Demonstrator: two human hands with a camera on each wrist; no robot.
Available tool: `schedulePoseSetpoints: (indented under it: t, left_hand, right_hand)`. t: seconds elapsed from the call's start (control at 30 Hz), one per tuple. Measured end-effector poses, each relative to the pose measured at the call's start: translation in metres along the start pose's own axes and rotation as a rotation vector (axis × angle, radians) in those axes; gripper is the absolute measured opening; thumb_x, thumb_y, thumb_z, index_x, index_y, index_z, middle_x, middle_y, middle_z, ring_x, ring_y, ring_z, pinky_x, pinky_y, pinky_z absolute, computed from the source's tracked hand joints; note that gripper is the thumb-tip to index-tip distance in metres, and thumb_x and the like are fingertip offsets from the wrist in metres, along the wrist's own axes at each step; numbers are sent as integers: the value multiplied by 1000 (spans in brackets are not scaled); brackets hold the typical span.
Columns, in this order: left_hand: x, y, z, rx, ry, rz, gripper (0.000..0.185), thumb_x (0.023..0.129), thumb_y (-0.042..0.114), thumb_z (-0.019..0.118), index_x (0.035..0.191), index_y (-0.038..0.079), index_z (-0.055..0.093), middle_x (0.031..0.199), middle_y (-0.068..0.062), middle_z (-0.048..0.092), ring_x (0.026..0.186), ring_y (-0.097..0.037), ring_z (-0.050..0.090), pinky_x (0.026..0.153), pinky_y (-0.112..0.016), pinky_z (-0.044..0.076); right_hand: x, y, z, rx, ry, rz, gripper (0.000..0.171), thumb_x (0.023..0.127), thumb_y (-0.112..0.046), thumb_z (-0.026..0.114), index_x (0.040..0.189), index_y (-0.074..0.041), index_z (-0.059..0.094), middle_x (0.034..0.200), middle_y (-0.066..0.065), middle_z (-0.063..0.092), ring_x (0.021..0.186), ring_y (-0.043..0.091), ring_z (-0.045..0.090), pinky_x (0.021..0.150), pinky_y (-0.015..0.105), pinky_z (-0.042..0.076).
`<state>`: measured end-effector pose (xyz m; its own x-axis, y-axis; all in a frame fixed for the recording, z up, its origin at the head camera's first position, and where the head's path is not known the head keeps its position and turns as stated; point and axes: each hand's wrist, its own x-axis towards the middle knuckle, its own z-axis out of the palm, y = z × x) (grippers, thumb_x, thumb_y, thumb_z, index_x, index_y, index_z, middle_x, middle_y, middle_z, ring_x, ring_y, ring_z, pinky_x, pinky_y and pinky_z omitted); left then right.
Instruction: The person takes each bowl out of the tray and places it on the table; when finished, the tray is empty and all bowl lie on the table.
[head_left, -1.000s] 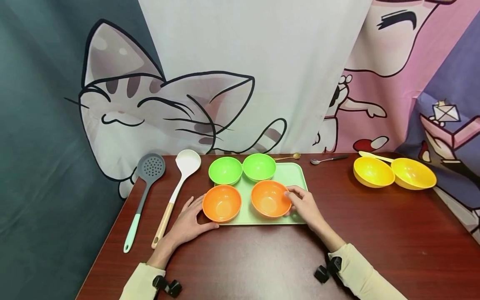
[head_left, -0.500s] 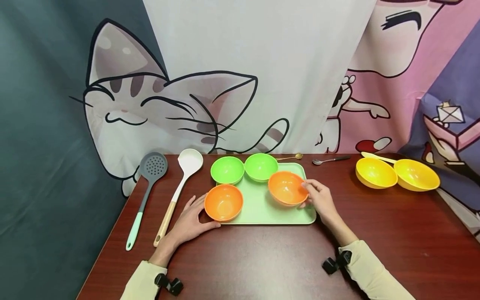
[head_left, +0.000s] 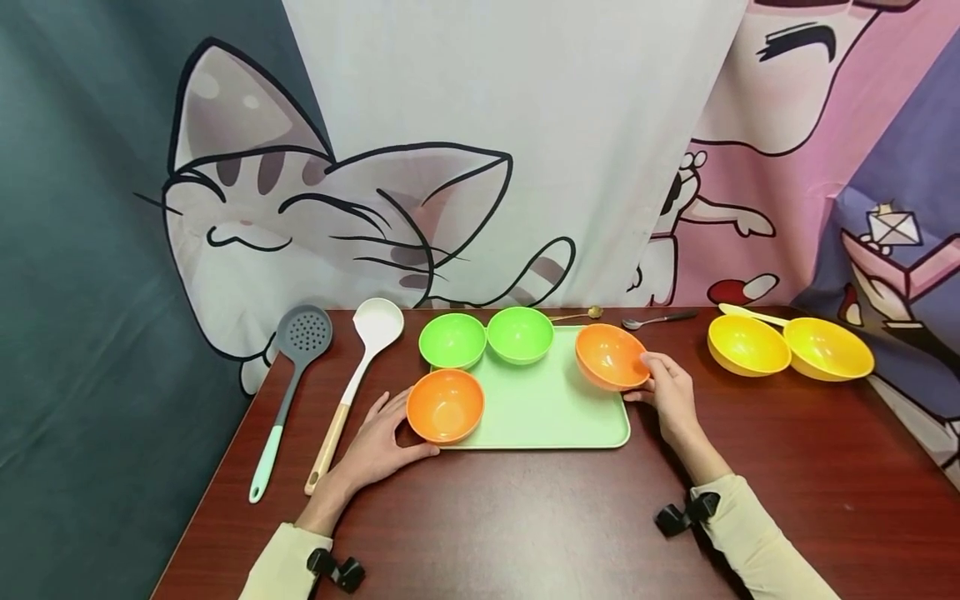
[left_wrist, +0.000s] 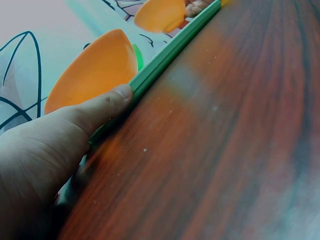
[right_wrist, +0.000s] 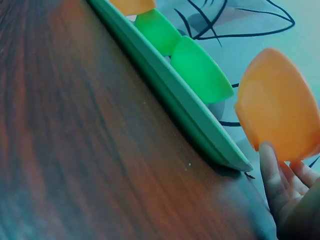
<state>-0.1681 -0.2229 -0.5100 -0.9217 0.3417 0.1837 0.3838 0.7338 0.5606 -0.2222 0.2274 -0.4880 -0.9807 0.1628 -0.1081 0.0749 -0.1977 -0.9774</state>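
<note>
My right hand (head_left: 672, 398) pinches an orange bowl (head_left: 611, 358) by its right side, thumb outside the wall. In the right wrist view this bowl (right_wrist: 277, 110) is held up, clear of the pale green tray (right_wrist: 190, 110). A second orange bowl (head_left: 446, 407) stands on the tray's front left corner. Around that corner my left hand (head_left: 377, 446) is spread, thumb straight along the front edge and fingers beside the bowl. The left wrist view has the thumb touching the tray's rim (left_wrist: 165, 62); the other fingers are hidden there. Two green bowls (head_left: 453, 342) sit at the back.
Left of the tray lie a grey slotted skimmer (head_left: 302, 333) and a white ladle (head_left: 375, 327). Behind it are a small gold spoon (head_left: 592, 312) and a dark-handled spoon (head_left: 660, 319). Two yellow bowls (head_left: 748, 346) and a yellow utensil stand far right.
My right hand has lifted the right orange bowl off the tray's front and carried it rightward and back, over the back right part. The left hand stays where it was.
</note>
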Motion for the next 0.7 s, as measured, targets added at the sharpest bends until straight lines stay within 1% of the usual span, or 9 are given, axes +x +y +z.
schedulePoseSetpoints:
  t: [0.17, 0.33, 0.4, 0.6, 0.7]
  left_hand:
    - [0, 1, 0, -5, -2, -5, 91, 77, 67, 74, 150, 19, 47, 153, 1, 48, 148, -24, 36, 124, -56, 13]
    - [-1, 2, -1, -11, 9, -1, 91, 76, 64, 76, 149, 19, 47, 152, 1, 50, 147, -25, 36, 124, -57, 14]
    - [-1, 2, 0, -13, 11, 1, 91, 76, 64, 77, 150, 19, 47, 152, 1, 50, 147, -24, 37, 124, -57, 14]
    - [-1, 1, 1, 2, 3, 2, 91, 76, 65, 76, 150, 21, 47, 152, 3, 49, 148, -22, 36, 124, -56, 14]
    - [-1, 0, 2, 2, 4, 0, 91, 76, 66, 75, 150, 21, 46, 152, 3, 49, 148, -22, 36, 124, -56, 14]
  right_hand:
    - [3, 1, -4, 61, 17, 14, 12, 103, -29, 55, 104, -17, 60, 88, -8, 66, 63, 8, 69, 58, 25, 61]
    - [4, 0, -4, 88, 69, 30, 11, 103, -27, 53, 107, -16, 54, 93, -7, 61, 63, 8, 69, 59, 26, 61]
    - [4, -1, -4, 90, 93, 46, 10, 104, -26, 53, 107, -16, 53, 96, -6, 59, 63, 8, 68, 59, 26, 61]
    - [5, -4, -8, 76, 119, 71, 7, 104, -24, 48, 107, -17, 49, 107, -3, 50, 66, 6, 67, 59, 27, 62]
    - [6, -5, -12, 59, 140, 83, 6, 104, -22, 48, 107, -17, 49, 110, -1, 47, 67, 7, 66, 58, 27, 62]
